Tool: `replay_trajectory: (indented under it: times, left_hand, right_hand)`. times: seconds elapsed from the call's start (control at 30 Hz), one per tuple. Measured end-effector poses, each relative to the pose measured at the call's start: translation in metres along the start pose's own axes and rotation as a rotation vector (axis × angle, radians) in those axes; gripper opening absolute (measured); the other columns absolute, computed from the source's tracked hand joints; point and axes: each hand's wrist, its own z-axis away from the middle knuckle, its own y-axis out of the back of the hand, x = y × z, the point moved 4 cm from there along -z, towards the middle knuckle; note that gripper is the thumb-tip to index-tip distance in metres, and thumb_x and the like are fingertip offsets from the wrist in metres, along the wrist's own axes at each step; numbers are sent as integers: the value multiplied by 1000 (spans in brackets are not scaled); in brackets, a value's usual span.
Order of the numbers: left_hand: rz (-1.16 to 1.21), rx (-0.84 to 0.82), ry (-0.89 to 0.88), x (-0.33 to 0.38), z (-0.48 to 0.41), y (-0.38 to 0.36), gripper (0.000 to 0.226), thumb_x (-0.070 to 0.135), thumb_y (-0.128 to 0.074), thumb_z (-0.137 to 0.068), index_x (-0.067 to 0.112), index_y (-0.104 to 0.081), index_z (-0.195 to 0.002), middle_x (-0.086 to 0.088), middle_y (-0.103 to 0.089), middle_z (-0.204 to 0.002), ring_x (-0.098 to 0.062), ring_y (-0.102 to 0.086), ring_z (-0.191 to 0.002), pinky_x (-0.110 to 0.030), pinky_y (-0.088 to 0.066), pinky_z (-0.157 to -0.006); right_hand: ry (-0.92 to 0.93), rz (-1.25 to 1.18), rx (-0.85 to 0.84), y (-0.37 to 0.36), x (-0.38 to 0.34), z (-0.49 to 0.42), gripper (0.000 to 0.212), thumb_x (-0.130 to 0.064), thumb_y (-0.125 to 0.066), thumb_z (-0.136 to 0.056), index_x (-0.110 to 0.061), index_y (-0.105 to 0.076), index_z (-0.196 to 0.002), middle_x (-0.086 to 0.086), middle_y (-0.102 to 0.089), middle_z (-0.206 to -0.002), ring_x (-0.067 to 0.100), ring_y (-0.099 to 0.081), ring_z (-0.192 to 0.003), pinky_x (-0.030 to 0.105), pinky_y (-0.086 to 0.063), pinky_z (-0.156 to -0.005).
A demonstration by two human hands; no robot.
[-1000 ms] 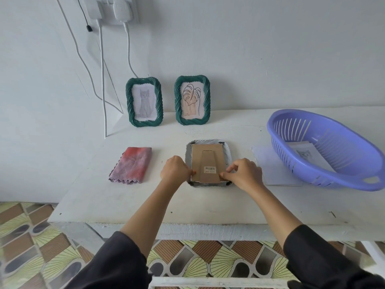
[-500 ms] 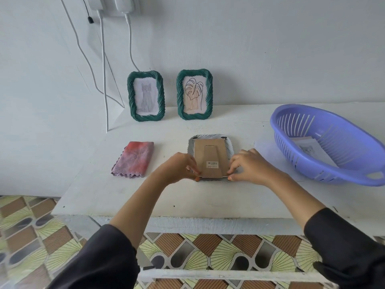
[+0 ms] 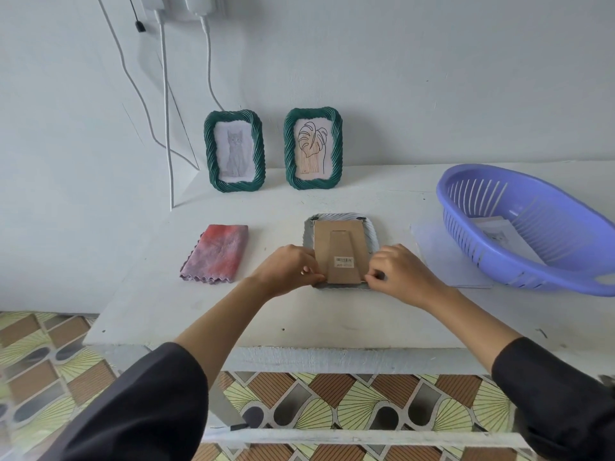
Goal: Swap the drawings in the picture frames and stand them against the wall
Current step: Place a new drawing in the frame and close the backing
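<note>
A grey picture frame (image 3: 339,218) lies face down on the white table (image 3: 299,321), its brown cardboard back (image 3: 341,247) up. My left hand (image 3: 288,269) pinches the frame's near left corner; my right hand (image 3: 399,272) pinches its near right corner. Against the wall stand two green frames: the left green frame (image 3: 234,151) holds a cat drawing, the right green frame (image 3: 312,148) a leaf drawing. What the grey frame holds is hidden.
A folded red-purple cloth (image 3: 218,252) lies left of the grey frame. A purple plastic basket (image 3: 525,224) at the right holds paper sheets (image 3: 499,232); a white sheet (image 3: 446,257) lies beside it. White cables (image 3: 166,128) hang down the wall at the back left.
Both hands have stayed at the grey frame's near corners, with small finger shifts. The camera view has tilted, so everything sits slightly differently in the picture.
</note>
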Motion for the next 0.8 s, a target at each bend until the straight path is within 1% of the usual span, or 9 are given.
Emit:
replay_trajectory:
  times: [0.1,0.17,0.27,0.37,0.43,0.53,0.67,0.73,0.8]
  left_hand:
    - [60,20,0,-5,-1,-2,16,27,-69,-82,12,-76,-81,0,-68,-85,-13,-58,-73,-15,-32,-63]
    - [150,36,19,-8,-2,-5,16,24,-72,-79,9,-75,-78,1,-62,-78,-11,-53,-67,-17,-35,-61]
    - [326,190,146,-16,-2,-8,15,20,-70,-80,7,-74,-76,-1,-62,-80,-11,-52,-68,-21,-39,-66]
    - [478,405,308,-22,-7,-2,15,18,-62,-85,10,-75,-85,2,-59,-87,-13,-52,-76,-22,-39,-66]
    - [500,467,381,-26,-18,3,18,18,-59,-87,11,-74,-94,3,-58,-91,-13,-51,-78,-20,-35,-66]
    - [432,428,441,-34,-43,4,24,20,-53,-92,11,-69,-108,-4,-60,-104,-15,-52,-82,-17,-35,-72]
    - [384,301,503,-47,-71,-4,32,23,-51,-94,12,-61,-123,-10,-56,-128,-25,-56,-112,-27,-41,-93]
    - [370,277,520,-49,-78,-6,33,23,-50,-94,14,-61,-124,-8,-56,-131,-25,-52,-120,-30,-41,-98]
    - [358,272,508,-48,-82,-8,30,22,-51,-93,16,-64,-119,-7,-61,-125,-26,-55,-116,-32,-44,-93]
  right_hand:
    - [-45,-35,2,-2,1,1,26,-12,-59,-81,-13,-49,-57,-1,-48,-59,19,-46,-66,25,-30,-70]
    - [-77,-86,-9,-2,3,0,20,-13,-60,-82,-10,-57,-62,-3,-51,-64,18,-50,-72,24,-31,-70]
    - [-207,-236,45,4,16,-9,8,-16,-64,-82,-9,-68,-80,-5,-57,-76,13,-50,-80,25,-36,-73]
    - [-384,-295,141,9,37,-30,20,-17,-61,-85,-7,-67,-100,7,-63,-93,18,-54,-88,25,-35,-75]
    - [-458,-303,146,7,46,-49,27,-17,-57,-87,-7,-64,-111,15,-61,-106,27,-58,-98,28,-39,-80]
    - [-518,-297,106,1,53,-74,31,-17,-51,-91,-10,-62,-118,18,-56,-117,32,-56,-107,31,-42,-87]
    - [-546,-292,69,-10,56,-90,29,-16,-51,-91,-7,-63,-117,18,-59,-121,31,-57,-108,30,-43,-85]
    - [-563,-297,93,-13,57,-92,28,-16,-54,-90,-6,-64,-114,15,-63,-121,28,-58,-109,28,-44,-86]
    - [-580,-317,120,-13,59,-94,27,-16,-57,-88,-6,-66,-112,13,-65,-118,26,-59,-107,24,-42,-81]
